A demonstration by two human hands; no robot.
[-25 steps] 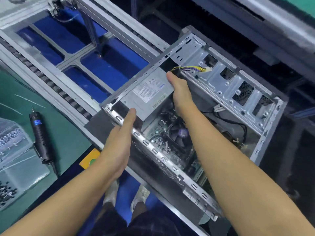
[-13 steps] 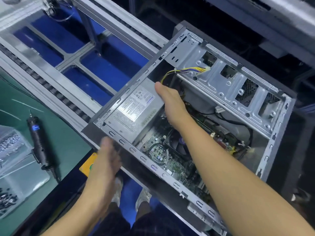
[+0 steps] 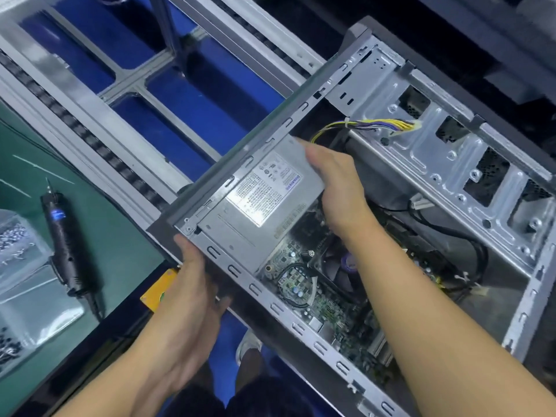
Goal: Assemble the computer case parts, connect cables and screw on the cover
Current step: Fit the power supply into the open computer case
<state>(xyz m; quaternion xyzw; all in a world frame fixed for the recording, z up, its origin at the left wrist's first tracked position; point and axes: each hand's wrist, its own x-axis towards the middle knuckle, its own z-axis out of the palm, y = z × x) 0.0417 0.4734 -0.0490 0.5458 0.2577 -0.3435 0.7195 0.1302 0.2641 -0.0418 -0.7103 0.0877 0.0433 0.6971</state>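
While power supply (image 3: 255,206) sits in computer case (image 3: 421,155) corner, centre frame, long axis lower-left to upper-right: right hand (image 3: 334,182) grips its upper-right end; left hand (image 3: 192,284) holds case wall beyond lower-left end.

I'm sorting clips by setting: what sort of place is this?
Probably a factory assembly line for computers: an open computer case beside a conveyor, with an electric screwdriver and bags of screws on a green mat.

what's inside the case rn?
In the case: power supply in the corner, right hand gripping it; motherboard with a fan; yellow cable bundle; black cable. What lies under the power supply is hidden.
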